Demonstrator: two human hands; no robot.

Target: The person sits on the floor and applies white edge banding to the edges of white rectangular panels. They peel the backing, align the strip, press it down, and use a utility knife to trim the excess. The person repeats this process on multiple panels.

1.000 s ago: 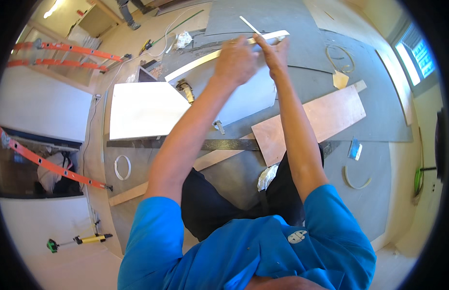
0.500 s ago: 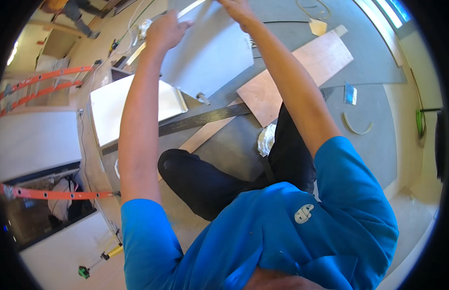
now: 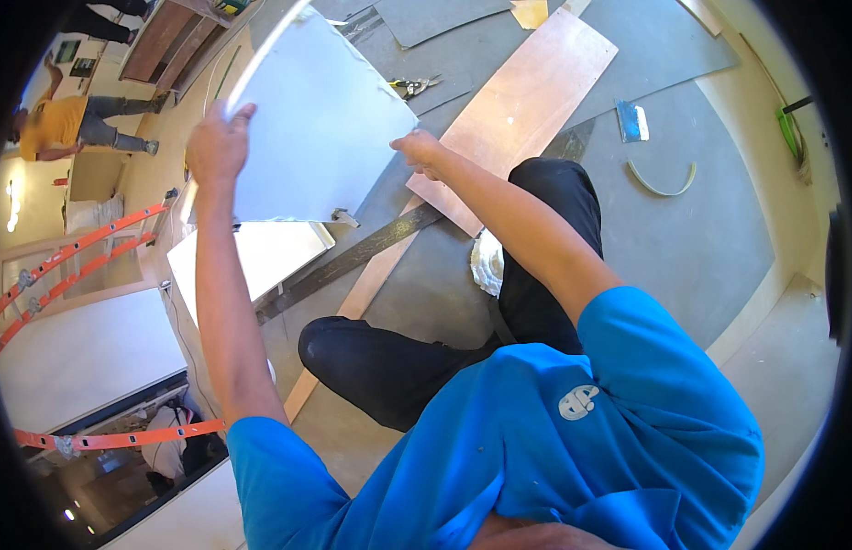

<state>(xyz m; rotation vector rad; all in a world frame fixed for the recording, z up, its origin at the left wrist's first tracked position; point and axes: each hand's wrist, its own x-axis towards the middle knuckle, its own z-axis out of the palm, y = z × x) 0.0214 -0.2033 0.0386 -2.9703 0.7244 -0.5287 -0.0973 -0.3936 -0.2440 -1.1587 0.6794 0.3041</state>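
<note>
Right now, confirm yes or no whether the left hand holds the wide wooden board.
No, the left hand grips the white panel by its edge, while the wide wooden board lies farther right.

Pale bluish white is shown across the panel [image 3: 307,128], plain, with its far long edge banded in brighter white. Brighter white is seen on the board [image 3: 261,261] below it. The plywood plank [image 3: 518,115] is toned pinkish tan and faintly grained; the narrow wood strip [image 3: 362,289] is coloured light tan. The dark strip [image 3: 371,243] is streaked blackish brown. Floor sheets [image 3: 701,220] are coloured mid grey. The shirt [image 3: 499,431] is dyed bright blue and marked with a whitish emblem [image 3: 577,401]; the trousers [image 3: 380,367] are coloured black. The packet [image 3: 632,121] is split blue and white. The ladder [image 3: 119,438] is finished in orange. Yellow is worn on a co-worker's top [image 3: 55,126].
</note>
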